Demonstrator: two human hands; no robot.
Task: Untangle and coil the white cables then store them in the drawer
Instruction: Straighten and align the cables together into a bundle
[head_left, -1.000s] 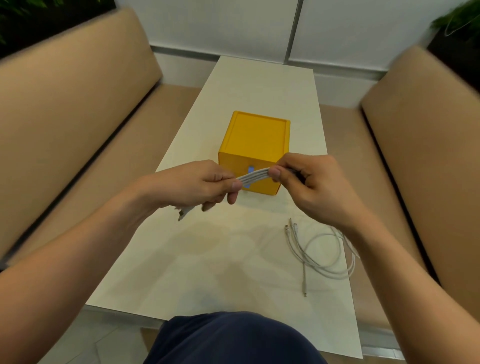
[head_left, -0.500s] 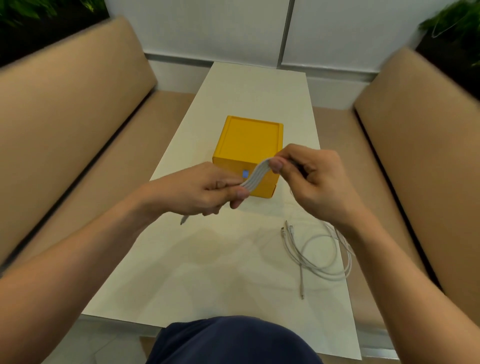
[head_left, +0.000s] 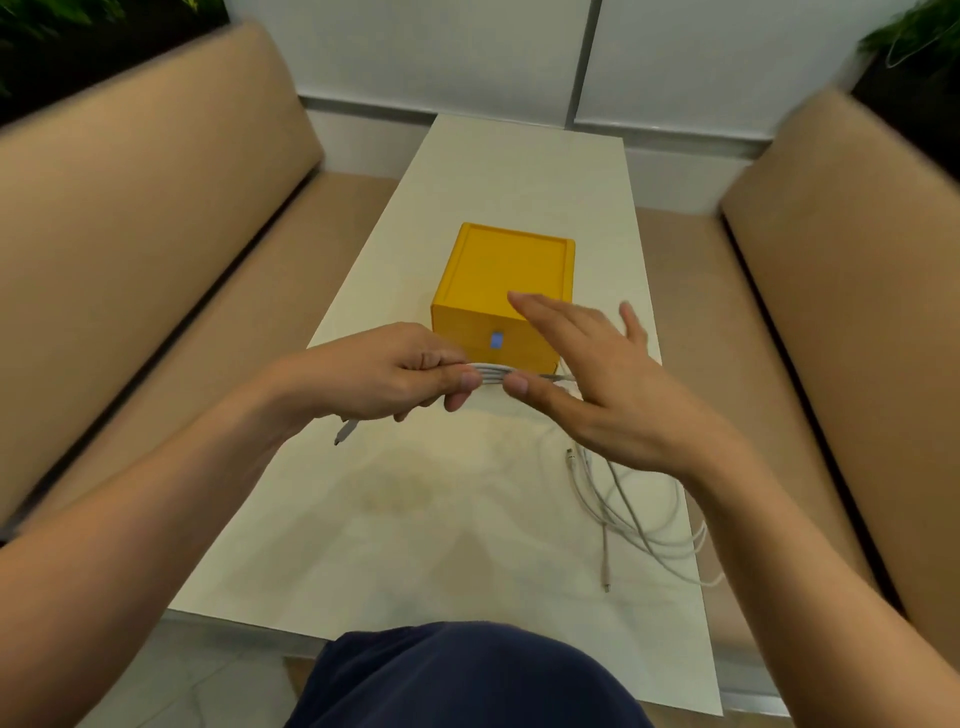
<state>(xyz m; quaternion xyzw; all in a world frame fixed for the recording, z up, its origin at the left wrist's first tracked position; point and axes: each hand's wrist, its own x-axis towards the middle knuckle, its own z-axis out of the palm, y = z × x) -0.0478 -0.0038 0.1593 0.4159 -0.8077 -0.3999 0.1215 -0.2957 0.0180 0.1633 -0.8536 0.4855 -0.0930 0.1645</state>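
White cable bundle (head_left: 491, 375): frame centre, below yellow drawer box (head_left: 506, 280).
Left hand (head_left: 374, 376): curled fingers gripping bundle.
Right hand (head_left: 608, 384): fingers straight, spread; thumb touching bundle.
Loose white cable (head_left: 639, 525): lower right, on table (head_left: 395, 545).

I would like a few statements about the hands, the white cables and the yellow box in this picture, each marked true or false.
1. The left hand grips a folded bundle of white cable. True.
2. The right hand is curled tightly round the bundle. False: its fingers are straight and spread, and only the thumb is at the bundle.
3. The drawer of the yellow box is pulled out. False: the front is closed.
4. A second white cable lies loose on the table, near the right arm. True.
5. A plug end hangs below the left hand. True.
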